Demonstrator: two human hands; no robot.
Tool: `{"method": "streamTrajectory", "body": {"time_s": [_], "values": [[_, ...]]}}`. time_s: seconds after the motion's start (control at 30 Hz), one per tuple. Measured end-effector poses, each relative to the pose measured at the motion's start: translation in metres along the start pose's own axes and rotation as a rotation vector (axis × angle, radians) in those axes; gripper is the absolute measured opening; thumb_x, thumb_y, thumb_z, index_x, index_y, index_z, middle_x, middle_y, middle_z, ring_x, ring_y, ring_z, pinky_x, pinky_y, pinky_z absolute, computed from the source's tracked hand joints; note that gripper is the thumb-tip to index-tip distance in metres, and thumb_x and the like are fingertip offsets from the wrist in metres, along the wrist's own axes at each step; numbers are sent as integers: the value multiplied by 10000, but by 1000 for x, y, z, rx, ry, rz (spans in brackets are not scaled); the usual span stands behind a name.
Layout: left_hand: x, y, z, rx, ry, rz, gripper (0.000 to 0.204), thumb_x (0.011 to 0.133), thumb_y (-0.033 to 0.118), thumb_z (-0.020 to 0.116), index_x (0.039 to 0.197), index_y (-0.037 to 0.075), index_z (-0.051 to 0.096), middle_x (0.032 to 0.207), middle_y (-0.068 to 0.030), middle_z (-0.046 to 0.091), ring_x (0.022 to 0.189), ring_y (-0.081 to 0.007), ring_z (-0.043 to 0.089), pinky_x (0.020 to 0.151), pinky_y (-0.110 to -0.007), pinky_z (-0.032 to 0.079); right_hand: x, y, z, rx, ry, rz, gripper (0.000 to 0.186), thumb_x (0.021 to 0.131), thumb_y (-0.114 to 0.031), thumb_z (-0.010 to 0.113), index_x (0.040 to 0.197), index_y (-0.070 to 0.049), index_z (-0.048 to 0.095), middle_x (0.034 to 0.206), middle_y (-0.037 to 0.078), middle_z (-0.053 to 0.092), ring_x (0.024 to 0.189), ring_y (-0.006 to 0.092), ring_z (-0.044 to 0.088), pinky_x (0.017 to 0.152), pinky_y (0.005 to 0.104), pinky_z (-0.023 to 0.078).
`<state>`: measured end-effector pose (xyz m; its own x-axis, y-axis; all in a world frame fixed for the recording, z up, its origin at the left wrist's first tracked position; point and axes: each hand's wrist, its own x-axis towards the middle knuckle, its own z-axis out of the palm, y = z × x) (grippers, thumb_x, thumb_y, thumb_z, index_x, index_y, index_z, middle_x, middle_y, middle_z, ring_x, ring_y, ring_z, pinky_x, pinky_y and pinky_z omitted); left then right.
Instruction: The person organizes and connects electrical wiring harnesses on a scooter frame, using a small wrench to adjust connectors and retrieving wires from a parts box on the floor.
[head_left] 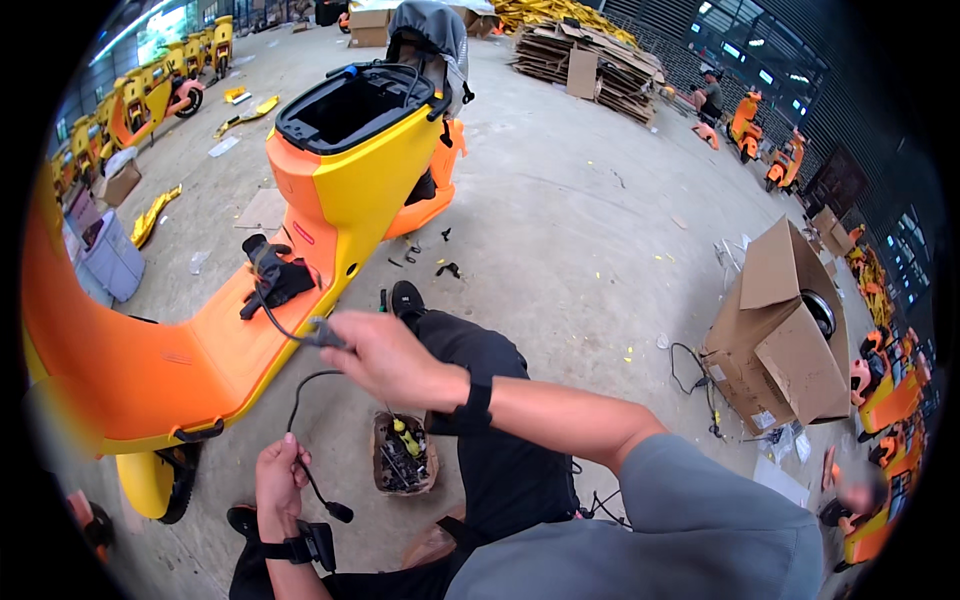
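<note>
Your left hand (280, 482) lower left, fingers (285, 458) pinching a black cable (297, 393), right hand (395, 358) near centre, fingers clamped on a grey plug (323, 334), orange-and-yellow scooter (210, 365) at left

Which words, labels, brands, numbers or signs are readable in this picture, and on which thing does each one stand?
No text is clear enough to quote.
Small red label on the yellow-orange scooter: too small to read.
Faint mark on the scooter's orange footboard: too faint to read.
White sticker on the cardboard box at right: too small to read.
Black plug below the left hand: no text visible.
</note>
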<state>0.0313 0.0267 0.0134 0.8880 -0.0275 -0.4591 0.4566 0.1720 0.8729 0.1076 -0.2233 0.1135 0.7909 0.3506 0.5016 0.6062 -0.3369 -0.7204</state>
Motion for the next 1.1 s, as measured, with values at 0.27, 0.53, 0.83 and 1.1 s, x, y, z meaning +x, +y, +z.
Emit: {"method": "streamTrajectory", "body": {"time_s": [0.27, 0.53, 0.83, 1.1], "values": [[0, -5, 24, -309, -115, 157, 209, 996, 197, 502, 1018, 9, 591, 829, -34, 631, 624, -93, 547, 590, -217, 450, -72, 12, 75, 51, -220, 12, 146, 835, -96, 641, 896, -19, 533, 825, 149, 492, 761, 387, 540, 633, 448, 424], [-5, 0, 12, -5, -1, 240, 131, 980, 113, 494, 1013, 22, 582, 862, -27, 624, 595, -70, 493, 553, -207, 399, -76, 30, 86, 141, -227, 161, 184, 843, -157, 674, 919, -11, 592, 830, 140, 531, 741, 324, 545, 668, 398, 439], [-6, -6, -9, 166, 197, 311, 187, 953, 164, 550, 944, -19, 588, 806, -46, 620, 624, -89, 511, 610, -242, 429, -122, 124, 129, 373, -124, 1156, 171, 951, -158, 525, 951, 9, 562, 801, 52, 566, 678, 140, 585, 616, 294, 559], [-3, -5, 2, 218, 213, 253, 159, 949, 144, 548, 963, -10, 580, 797, -35, 606, 627, -91, 522, 575, -249, 437, -179, 196, 166, -100, -454, 1178, 120, 813, -99, 616, 761, 6, 640, 714, 118, 684, 602, 207, 674, 493, 336, 480]]}}
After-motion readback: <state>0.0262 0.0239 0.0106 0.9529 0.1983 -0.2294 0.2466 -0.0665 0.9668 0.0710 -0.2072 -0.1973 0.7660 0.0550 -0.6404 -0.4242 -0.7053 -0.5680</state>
